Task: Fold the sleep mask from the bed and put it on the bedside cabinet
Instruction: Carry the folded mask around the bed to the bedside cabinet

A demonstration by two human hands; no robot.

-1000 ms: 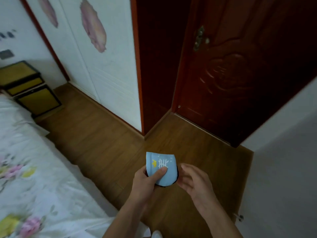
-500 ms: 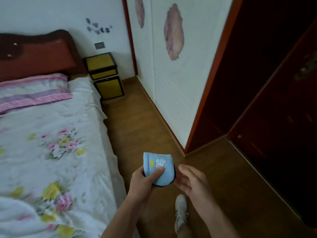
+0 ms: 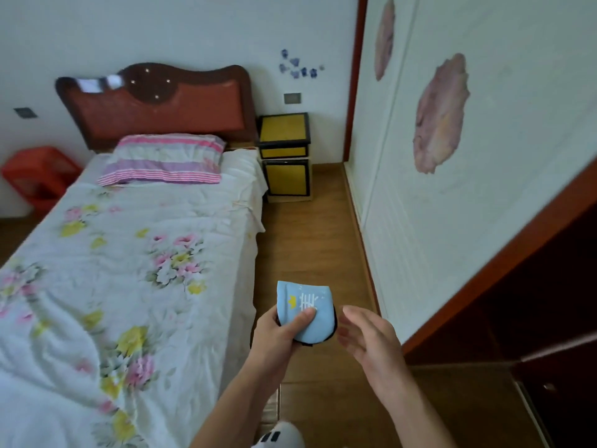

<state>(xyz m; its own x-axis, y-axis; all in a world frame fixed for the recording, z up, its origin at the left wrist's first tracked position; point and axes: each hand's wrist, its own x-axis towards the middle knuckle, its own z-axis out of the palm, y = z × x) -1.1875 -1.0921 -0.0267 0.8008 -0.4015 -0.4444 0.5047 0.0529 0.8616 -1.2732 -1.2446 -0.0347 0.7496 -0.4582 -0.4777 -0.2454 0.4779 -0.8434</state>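
Left hand (image 3: 274, 337) grips the folded sleep mask (image 3: 305, 313), thumb pressed on its blue face, above the wooden floor (image 3: 310, 240) just off the bed (image 3: 129, 253) edge. Right hand (image 3: 368, 337) hangs just beside the mask, fingers loose and spread, holding nothing. Since half a second ago the view has swung toward the bed; the bedside cabinet (image 3: 286, 156), by the headboard (image 3: 155, 105), now sits nearer centre, well apart from the mask. Grip unchanged.

bare forearms, no sleeves; white shoe (image 3: 280, 436) with dark marks
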